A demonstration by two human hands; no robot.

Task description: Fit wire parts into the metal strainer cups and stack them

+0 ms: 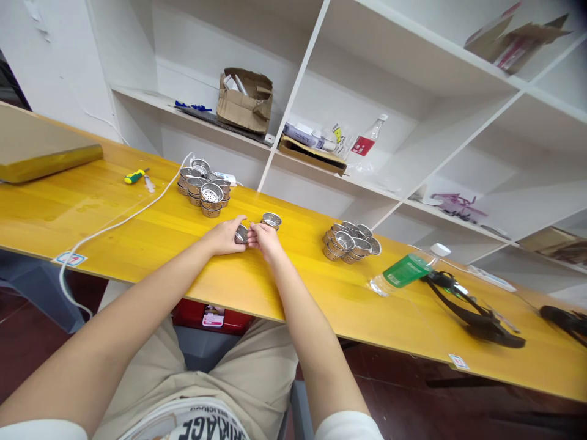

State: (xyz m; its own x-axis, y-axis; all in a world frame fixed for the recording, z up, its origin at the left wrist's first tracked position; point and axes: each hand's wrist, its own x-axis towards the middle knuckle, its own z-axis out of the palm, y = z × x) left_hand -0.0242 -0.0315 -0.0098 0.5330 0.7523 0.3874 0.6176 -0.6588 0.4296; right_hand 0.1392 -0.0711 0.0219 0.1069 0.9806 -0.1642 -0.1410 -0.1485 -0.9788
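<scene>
Between my hands, just above the yellow table [247, 281], is a small perforated metal cup [241, 234], tilted so its mouth faces my right hand. My left hand [224, 237] wraps round the cup's left side. The fingers of my right hand [263, 239] are pinched together at its right edge; whether they hold some small part there I cannot make out. Right behind my right hand stands another perforated cup [271, 220]. A cluster of stacked perforated cups [211, 194] stands to the left, and a second cluster [351, 241] to the right.
A green-labelled bottle [406, 272] and a black strap [477, 318] lie on the right. A white cable [123, 219] crosses the table's left part, near a screwdriver [136, 176] and a cardboard box [50, 156]. White shelves [293, 67] rise behind the table.
</scene>
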